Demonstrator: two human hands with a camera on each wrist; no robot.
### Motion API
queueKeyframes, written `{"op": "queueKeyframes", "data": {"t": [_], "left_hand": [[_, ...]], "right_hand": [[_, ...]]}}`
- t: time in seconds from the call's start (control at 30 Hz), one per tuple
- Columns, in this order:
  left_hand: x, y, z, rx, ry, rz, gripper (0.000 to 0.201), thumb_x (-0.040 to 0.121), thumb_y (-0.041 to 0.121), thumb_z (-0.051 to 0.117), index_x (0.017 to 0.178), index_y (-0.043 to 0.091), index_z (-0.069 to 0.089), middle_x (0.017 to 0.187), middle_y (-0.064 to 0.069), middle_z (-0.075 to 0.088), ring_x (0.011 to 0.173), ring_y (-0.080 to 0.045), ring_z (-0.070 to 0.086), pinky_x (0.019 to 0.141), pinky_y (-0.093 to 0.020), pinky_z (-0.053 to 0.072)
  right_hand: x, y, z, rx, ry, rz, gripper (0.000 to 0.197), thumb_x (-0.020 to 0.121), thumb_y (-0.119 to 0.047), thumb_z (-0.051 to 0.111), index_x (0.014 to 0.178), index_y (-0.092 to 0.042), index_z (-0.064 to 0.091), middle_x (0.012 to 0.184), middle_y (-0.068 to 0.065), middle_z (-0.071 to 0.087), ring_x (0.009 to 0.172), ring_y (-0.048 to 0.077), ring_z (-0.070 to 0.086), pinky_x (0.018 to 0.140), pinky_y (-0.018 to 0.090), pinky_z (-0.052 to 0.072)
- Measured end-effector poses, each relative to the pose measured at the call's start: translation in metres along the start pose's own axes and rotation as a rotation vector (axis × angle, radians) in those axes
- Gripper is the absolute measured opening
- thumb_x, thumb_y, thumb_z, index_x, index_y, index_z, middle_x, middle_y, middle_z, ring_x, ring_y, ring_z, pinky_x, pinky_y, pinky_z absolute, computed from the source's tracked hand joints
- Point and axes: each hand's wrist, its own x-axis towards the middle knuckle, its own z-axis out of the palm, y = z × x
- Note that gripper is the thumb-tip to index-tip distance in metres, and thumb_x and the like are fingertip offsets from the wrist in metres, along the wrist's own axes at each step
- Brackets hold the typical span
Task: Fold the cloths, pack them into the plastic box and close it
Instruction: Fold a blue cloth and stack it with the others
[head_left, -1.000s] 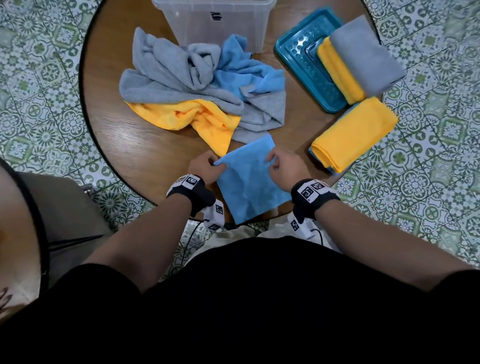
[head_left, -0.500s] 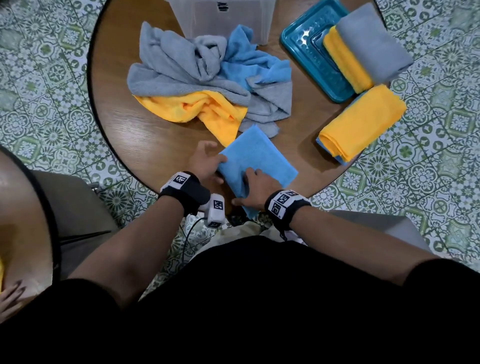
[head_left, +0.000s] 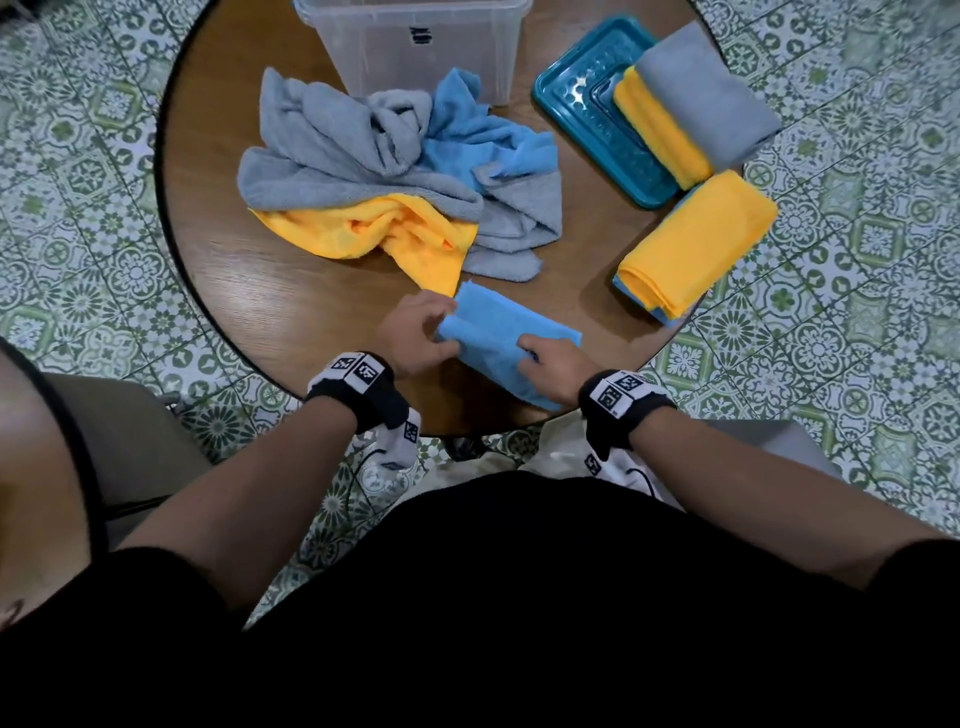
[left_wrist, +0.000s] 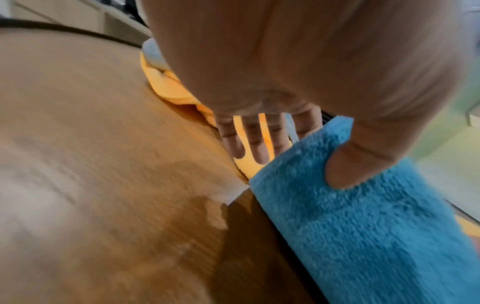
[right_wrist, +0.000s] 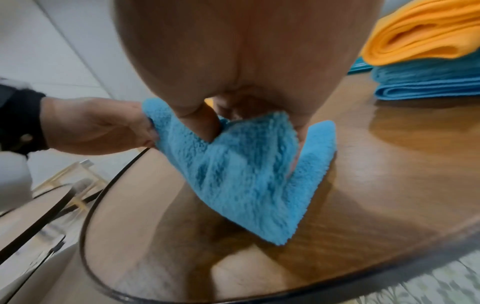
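A small blue cloth (head_left: 498, 338) lies folded into a narrow strip near the front edge of the round wooden table (head_left: 291, 312). My left hand (head_left: 431, 332) pinches its left end, thumb on top of the blue cloth (left_wrist: 363, 226) and fingers behind. My right hand (head_left: 535, 353) grips the near right part; in the right wrist view its thumb presses into the blue cloth (right_wrist: 246, 174) with fingers under a fold. The clear plastic box (head_left: 415, 47) stands open at the table's far side, and its teal lid (head_left: 587, 130) lies to the right.
A loose pile of grey (head_left: 337, 156), blue (head_left: 483, 145) and yellow (head_left: 374, 234) cloths fills the table's middle. Folded grey (head_left: 701, 93) and yellow (head_left: 660, 130) cloths rest on the lid. A folded yellow cloth (head_left: 696, 244) tops a blue one at the right edge.
The blue cloth went from a flat square hanging over the table edge to a narrower folded strip on the table. My right hand moved from its far corner to its near right part.
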Motion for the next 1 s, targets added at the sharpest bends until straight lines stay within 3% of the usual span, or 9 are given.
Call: {"op": "queueKeyframes", "data": {"t": [0.07,0.17,0.23,0.37,0.5,0.6,0.67,0.77,1.0], "left_hand": [[0.005,0.0,0.004,-0.12,0.011,-0.099,0.058,0.065,0.055,0.052,0.099,0.009,0.064,0.1,-0.01,0.068,0.093,-0.026,0.061,0.083,-0.041,0.051],[0.01,-0.002,0.013,-0.163,0.007,-0.227,0.041,0.08,0.043,0.059,0.11,0.016,0.063,0.101,-0.004,0.069,0.095,-0.025,0.063,0.085,-0.04,0.051],[0.014,-0.005,0.02,-0.142,0.025,-0.28,0.031,0.09,0.03,0.059,0.116,0.014,0.059,0.106,-0.006,0.067,0.099,-0.026,0.061,0.085,-0.037,0.048],[0.019,-0.004,0.027,-0.139,0.069,-0.3,0.031,0.097,0.032,0.055,0.118,0.008,0.055,0.109,-0.013,0.066,0.099,-0.029,0.059,0.082,-0.037,0.045],[0.024,-0.006,0.032,-0.083,0.094,-0.304,0.037,0.098,0.04,0.052,0.111,0.006,0.055,0.103,-0.016,0.066,0.095,-0.032,0.061,0.081,-0.041,0.048],[0.028,-0.006,0.036,-0.056,0.122,-0.316,0.04,0.099,0.042,0.05,0.105,0.003,0.055,0.091,-0.018,0.063,0.088,-0.034,0.06,0.078,-0.045,0.048],[0.029,-0.004,0.037,-0.028,0.137,-0.322,0.039,0.099,0.042,0.049,0.102,0.003,0.055,0.074,-0.007,0.053,0.08,-0.031,0.055,0.069,-0.039,0.043],[0.032,-0.002,0.038,-0.005,0.169,-0.313,0.032,0.099,0.041,0.05,0.098,0.009,0.054,0.066,0.002,0.044,0.074,-0.026,0.051,0.064,-0.032,0.036],[0.036,0.002,0.044,0.0,0.262,-0.299,0.034,0.098,0.041,0.052,0.108,0.009,0.059,0.085,-0.016,0.063,0.084,-0.035,0.06,0.07,-0.039,0.048]], "right_hand": [[0.001,0.012,-0.004,0.107,0.06,0.094,0.014,0.096,-0.033,0.052,0.108,-0.026,0.056,0.089,-0.003,0.053,0.086,0.019,0.05,0.075,0.028,0.032],[-0.001,0.03,-0.008,0.288,0.069,0.178,0.048,0.075,-0.062,0.071,0.105,-0.027,0.056,0.095,-0.006,0.059,0.087,0.014,0.058,0.075,0.031,0.042],[-0.002,0.04,-0.01,0.282,0.048,0.169,0.052,0.068,-0.054,0.081,0.106,-0.028,0.058,0.102,-0.006,0.065,0.093,0.015,0.062,0.081,0.032,0.048],[-0.006,0.043,-0.016,0.438,0.164,0.249,0.039,0.09,-0.026,0.07,0.123,-0.008,0.06,0.115,0.006,0.067,0.103,0.021,0.065,0.089,0.03,0.049],[-0.005,0.039,-0.021,0.294,0.197,0.316,0.03,0.096,-0.03,0.06,0.117,-0.01,0.065,0.109,0.007,0.069,0.098,0.023,0.064,0.077,0.027,0.045],[-0.003,0.036,-0.024,0.051,0.15,0.377,0.028,0.089,-0.037,0.061,0.098,-0.012,0.068,0.095,0.007,0.069,0.087,0.026,0.064,0.069,0.031,0.048],[0.0,0.038,-0.024,-0.066,0.126,0.401,0.031,0.084,-0.043,0.062,0.09,-0.013,0.067,0.089,0.008,0.068,0.082,0.026,0.064,0.066,0.033,0.05],[0.001,0.042,-0.022,-0.171,0.112,0.378,0.035,0.089,-0.046,0.057,0.084,-0.011,0.063,0.085,0.009,0.064,0.079,0.027,0.06,0.061,0.031,0.042],[0.005,0.043,-0.019,-0.221,0.149,0.348,0.037,0.099,-0.04,0.041,0.084,-0.009,0.056,0.091,0.015,0.064,0.087,0.032,0.06,0.067,0.032,0.038]]}}
